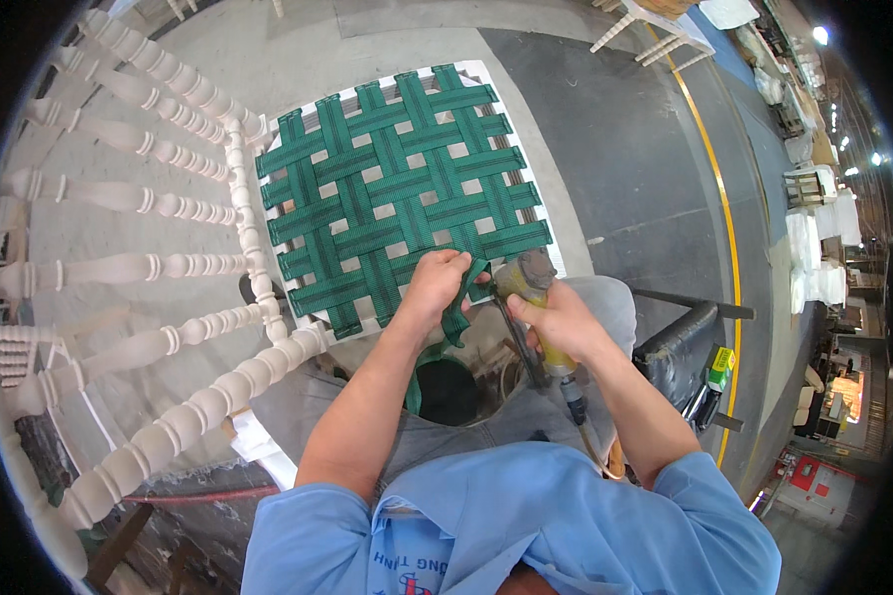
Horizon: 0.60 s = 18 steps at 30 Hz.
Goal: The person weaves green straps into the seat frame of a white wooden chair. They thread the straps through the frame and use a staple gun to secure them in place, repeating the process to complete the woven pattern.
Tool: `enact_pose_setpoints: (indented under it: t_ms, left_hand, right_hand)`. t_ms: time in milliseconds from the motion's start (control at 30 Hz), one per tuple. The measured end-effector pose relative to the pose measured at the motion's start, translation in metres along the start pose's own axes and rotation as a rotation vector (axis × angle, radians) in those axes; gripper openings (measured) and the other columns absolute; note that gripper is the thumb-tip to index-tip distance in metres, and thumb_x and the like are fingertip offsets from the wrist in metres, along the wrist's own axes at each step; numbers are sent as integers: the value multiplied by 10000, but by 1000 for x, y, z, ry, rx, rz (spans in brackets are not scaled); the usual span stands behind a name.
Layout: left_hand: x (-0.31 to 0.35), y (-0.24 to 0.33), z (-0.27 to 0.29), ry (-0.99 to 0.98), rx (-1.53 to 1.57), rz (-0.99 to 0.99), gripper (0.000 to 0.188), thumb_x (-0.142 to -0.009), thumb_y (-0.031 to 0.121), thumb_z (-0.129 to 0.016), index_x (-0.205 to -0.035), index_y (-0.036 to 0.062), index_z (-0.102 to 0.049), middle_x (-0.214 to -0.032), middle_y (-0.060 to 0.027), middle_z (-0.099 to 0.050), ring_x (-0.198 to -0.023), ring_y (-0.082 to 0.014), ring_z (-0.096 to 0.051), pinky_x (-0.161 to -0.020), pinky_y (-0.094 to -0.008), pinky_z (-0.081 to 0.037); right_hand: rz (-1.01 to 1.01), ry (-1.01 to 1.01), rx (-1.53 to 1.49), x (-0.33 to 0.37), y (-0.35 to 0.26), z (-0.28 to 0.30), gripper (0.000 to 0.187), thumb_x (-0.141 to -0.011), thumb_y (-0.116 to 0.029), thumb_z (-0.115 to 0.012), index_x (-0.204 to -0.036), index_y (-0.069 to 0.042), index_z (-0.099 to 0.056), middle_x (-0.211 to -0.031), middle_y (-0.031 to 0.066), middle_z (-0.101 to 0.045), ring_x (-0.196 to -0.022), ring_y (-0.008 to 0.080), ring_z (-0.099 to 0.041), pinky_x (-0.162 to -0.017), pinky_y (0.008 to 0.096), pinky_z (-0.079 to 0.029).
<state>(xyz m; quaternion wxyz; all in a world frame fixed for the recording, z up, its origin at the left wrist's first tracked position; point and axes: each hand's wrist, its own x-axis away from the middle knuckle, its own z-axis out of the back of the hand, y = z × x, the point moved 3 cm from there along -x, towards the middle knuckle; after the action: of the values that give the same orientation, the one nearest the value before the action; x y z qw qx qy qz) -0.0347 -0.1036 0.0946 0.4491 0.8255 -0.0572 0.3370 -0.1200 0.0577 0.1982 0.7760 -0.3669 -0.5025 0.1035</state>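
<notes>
Fingers of the left hand (433, 284) pinch a green strap (455, 322) beside the woven seat (397, 188); those of the right hand (570, 321) wrap round a yellow tool (528, 281).

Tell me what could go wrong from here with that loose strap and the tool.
The left hand is close to the head of the yellow tool in the right hand, so a slip might hurt it. The loose green strap hangs slack below the left hand, so it might twist. The hose trails beside the lap and could snag.
</notes>
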Motion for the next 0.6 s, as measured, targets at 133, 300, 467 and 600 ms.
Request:
enact_pose_setpoints:
  t_ms: [133, 300, 467, 600]
  left_hand:
    - [-2, 1, 1, -10, 11, 13, 299, -1049, 232, -506, -1098, -13, -671, -992, -116, -763, -699, -142, -650, -510, -299, -484]
    - [-4, 0, 6, -7, 55, 6, 292, -1041, 217, -513, -1075, -24, -673, -968, -122, -757, -662, -148, -625, -500, -310, -484]
    - [-5, 3, 9, -47, 82, 15, 266, -1030, 194, -524, -1050, -22, -677, -961, -128, -744, -635, -159, -602, -490, -317, -478]
    - [-2, 8, 9, -55, 115, 67, 260, -1025, 188, -533, -1065, -25, -678, -1006, -138, -739, -677, -173, -611, -515, -313, -479]
  right_hand:
    - [-7, -2, 23, -1, 1, -2, 352, -990, -244, -690, -1244, -22, -590, -847, 18, -631, -528, 108, -543, -459, 294, -449]
    - [11, -17, 125, 6, -15, -14, 408, -996, -223, -666, -1380, -102, -601, -835, 18, -649, -526, 104, -543, -478, 299, -455]
    - [66, -48, 135, 8, -14, -18, 437, -994, -222, -662, -1416, -133, -594, -845, 28, -665, -523, 106, -548, -480, 302, -453]
    - [74, -47, 116, 6, -12, -24, 412, -986, -224, -674, -1375, -108, -607, -838, 23, -662, -525, 109, -555, -478, 296, -454]
